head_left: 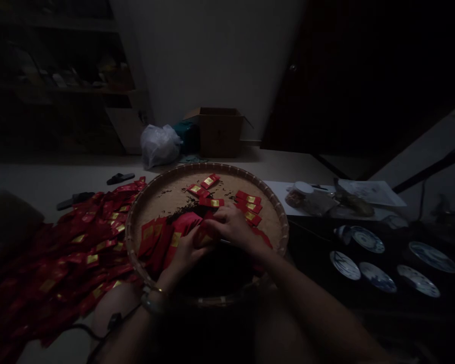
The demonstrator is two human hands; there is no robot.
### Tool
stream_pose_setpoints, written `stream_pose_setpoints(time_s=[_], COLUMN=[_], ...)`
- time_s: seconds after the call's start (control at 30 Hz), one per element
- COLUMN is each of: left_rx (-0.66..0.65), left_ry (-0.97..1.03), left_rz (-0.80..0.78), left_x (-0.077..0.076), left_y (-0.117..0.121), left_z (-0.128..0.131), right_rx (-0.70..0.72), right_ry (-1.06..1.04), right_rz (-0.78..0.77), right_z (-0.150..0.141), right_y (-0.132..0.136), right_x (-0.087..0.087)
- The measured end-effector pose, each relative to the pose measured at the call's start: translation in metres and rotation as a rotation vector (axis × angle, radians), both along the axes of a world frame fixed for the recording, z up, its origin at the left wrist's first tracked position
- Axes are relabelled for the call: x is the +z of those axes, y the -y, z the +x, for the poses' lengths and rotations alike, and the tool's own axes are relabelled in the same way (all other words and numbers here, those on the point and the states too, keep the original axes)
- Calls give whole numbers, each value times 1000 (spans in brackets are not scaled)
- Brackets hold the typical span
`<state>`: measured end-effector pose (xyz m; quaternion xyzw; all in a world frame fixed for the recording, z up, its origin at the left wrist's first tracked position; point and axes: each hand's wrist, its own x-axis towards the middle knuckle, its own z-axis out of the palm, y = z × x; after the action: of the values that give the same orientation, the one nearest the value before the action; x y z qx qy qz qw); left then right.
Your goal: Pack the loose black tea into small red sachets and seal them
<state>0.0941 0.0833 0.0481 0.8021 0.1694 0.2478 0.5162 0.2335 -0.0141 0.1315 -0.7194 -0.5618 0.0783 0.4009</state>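
A round woven bamboo tray is in front of me. Over its near half, my left hand is closed around a small red packet with a gold label. My right hand has its fingers bent at the packet's upper end, seemingly pinching it; dimness hides the exact grip. Several more red packets lie on the tray to the right, with others standing in a row on the left. Dark loose tea leaves are scattered beside a pinkish-red piece. The tray's near part is in deep shadow.
A large heap of red packets covers the floor at left, near dark slippers. Behind the tray are a white plastic bag and an open cardboard box. Patterned plates and a lidded jar are on the right.
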Motion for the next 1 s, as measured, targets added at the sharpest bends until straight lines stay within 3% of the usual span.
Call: stream_pose_setpoints(time_s=[0.13, 0.27, 0.37, 0.5, 0.63, 0.73, 0.8, 1.0], left_rx=[-80, -145, -113, -38, 15, 82, 113, 71], left_ry=[-89, -181, -229, -115, -39, -28, -33, -14], left_rz=[78, 27, -70, -242, -338, -326, -320, -488], left_x=[-8, -9, -5, 1, 5, 5, 3, -4], left_y=[-3, -6, -5, 1, 5, 3, 0, -3], left_z=[-6, -6, -3, 2, 5, 6, 5, 1], right_rx=[-41, -65, -64, 44, 167, 208, 244, 188], right_ry=[-218, -311, -145, 249, 508, 555, 543, 406], right_rz=[67, 143, 195, 201, -23, -197, -210, 63], right_z=[5, 6, 0, -16, -31, -35, -33, -16], right_y=[0, 3, 8, 11, 8, 7, 9, 24], right_x=[-5, -10, -6, 3, 3, 1, 2, 13])
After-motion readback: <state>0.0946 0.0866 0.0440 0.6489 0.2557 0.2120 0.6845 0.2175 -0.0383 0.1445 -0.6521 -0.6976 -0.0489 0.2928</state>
